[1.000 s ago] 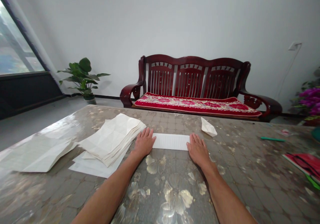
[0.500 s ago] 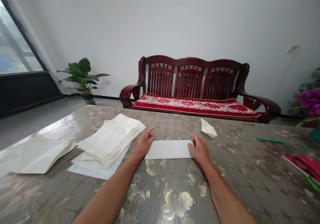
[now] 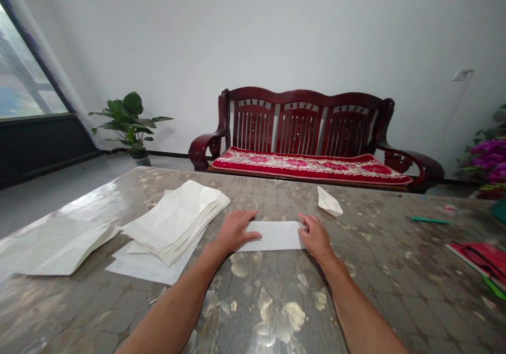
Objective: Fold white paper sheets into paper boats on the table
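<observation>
Left hand (image 3: 236, 231) and right hand (image 3: 316, 238) lie seemingly open on folded paper (image 3: 276, 237).

**Paper Stack Crowds Our Left Side**

Around the ruled sheet (image 3: 274, 236), our left hand (image 3: 237, 231) has the folded paper stack (image 3: 176, 222) just beside it, blocking a sideways pass. Beyond the sheet, a folded paper piece (image 3: 329, 202) stands near our right hand (image 3: 316, 236). Rightward, we can cross the table cover (image 3: 379, 259) before meeting the green pen (image 3: 430, 220) and red book (image 3: 478, 264), both well apart.
</observation>
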`<state>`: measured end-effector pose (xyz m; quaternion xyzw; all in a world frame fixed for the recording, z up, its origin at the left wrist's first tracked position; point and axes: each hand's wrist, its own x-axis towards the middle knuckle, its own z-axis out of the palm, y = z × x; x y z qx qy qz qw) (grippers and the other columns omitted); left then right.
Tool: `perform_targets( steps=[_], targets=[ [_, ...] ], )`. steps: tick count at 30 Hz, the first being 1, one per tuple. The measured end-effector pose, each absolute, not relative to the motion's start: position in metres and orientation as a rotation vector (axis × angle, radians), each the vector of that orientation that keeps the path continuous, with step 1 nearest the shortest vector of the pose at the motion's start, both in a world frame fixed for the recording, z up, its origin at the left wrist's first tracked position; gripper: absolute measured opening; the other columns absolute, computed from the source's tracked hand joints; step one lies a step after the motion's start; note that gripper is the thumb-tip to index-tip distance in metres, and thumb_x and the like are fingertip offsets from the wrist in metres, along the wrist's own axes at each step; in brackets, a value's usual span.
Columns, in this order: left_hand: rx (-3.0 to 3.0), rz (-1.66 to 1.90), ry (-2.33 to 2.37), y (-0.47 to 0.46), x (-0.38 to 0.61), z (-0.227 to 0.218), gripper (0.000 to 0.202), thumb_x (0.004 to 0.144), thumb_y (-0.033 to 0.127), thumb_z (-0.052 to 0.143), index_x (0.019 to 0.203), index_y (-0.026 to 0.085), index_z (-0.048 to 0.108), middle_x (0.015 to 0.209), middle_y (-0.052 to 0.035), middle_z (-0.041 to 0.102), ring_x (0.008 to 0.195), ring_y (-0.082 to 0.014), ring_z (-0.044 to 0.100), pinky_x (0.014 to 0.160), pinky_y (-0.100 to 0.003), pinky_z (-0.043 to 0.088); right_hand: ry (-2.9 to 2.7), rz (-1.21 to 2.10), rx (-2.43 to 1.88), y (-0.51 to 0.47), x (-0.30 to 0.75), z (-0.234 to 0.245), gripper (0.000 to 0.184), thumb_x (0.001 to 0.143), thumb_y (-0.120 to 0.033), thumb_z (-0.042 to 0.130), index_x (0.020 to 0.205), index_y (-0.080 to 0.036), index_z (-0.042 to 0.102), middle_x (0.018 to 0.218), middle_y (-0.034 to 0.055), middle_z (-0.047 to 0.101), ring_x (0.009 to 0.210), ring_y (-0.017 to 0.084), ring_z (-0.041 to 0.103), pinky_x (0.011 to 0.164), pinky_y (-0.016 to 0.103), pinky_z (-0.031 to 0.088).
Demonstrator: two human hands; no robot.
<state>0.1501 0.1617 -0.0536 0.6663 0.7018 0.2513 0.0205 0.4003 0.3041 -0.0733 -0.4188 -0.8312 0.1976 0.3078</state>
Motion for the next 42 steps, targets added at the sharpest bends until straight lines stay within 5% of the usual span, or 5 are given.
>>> perform_targets(
  steps=[6, 21, 26, 34, 42],
  targets=[
    [2.167, 0.549, 2.167, 0.157, 0.176, -0.043, 0.080, 0.077, 0.063, 0.069, 0.144, 0.024, 0.046, 0.140, -0.0131, 0.056, 0.135, -0.0358, 0.044, 0.117, -0.059, 0.014, -2.139, 0.494, -1.139, 0.307, 0.401, -0.079, 0.041, 0.077, -0.019, 0.050, 0.112, -0.017, 0.072, 0.094, 0.0069, 0.065, 0.078, 0.018, 0.060, 0.078, 0.030, 0.048],
    [2.359, 0.717, 2.359, 0.164, 0.184, -0.040, 0.095, 0.072, 0.036, 0.082, 0.151, 0.026, 0.030, 0.155, -0.0137, 0.039, 0.148, -0.0374, 0.022, 0.117, -0.063, 0.015, -1.877, 0.930, -0.592, 0.276, 0.392, -0.038, 0.011, 0.073, -0.028, 0.065, 0.072, -0.021, 0.073, 0.072, 0.0034, 0.068, 0.067, 0.017, 0.059, 0.066, 0.028, 0.047],
    [2.457, 0.948, 2.260, 0.163, 0.176, -0.039, 0.056, 0.079, 0.021, 0.073, 0.131, 0.026, 0.055, 0.135, -0.0072, 0.060, 0.140, -0.0324, 0.036, 0.118, -0.058, 0.018, -1.955, 1.282, -0.412, 0.256, 0.386, -0.018, 0.007, 0.067, -0.027, 0.072, 0.067, -0.020, 0.074, 0.070, 0.0023, 0.069, 0.070, 0.018, 0.061, 0.072, 0.029, 0.047],
    [2.493, 1.394, 2.063, 0.160, 0.174, -0.040, 0.015, 0.086, 0.009, 0.057, 0.086, 0.022, 0.064, 0.091, -0.0033, 0.070, 0.092, -0.0207, 0.062, 0.086, -0.037, 0.048, -1.699, 1.494, -0.663, 0.269, 0.391, -0.009, 0.035, 0.075, -0.050, 0.069, 0.086, -0.017, 0.076, 0.069, 0.0033, 0.069, 0.066, 0.016, 0.060, 0.068, 0.029, 0.048],
    [2.104, 1.634, 1.846, 0.157, 0.177, -0.048, 0.018, 0.087, 0.010, 0.046, 0.083, 0.022, 0.059, 0.106, -0.0072, 0.072, 0.124, -0.0213, 0.057, 0.104, -0.043, 0.046, -1.759, 0.968, -1.027, 0.328, 0.416, -0.065, 0.045, 0.071, -0.030, 0.057, 0.113, -0.018, 0.069, 0.099, 0.0067, 0.072, 0.067, 0.016, 0.061, 0.071, 0.034, 0.052]
  ],
)
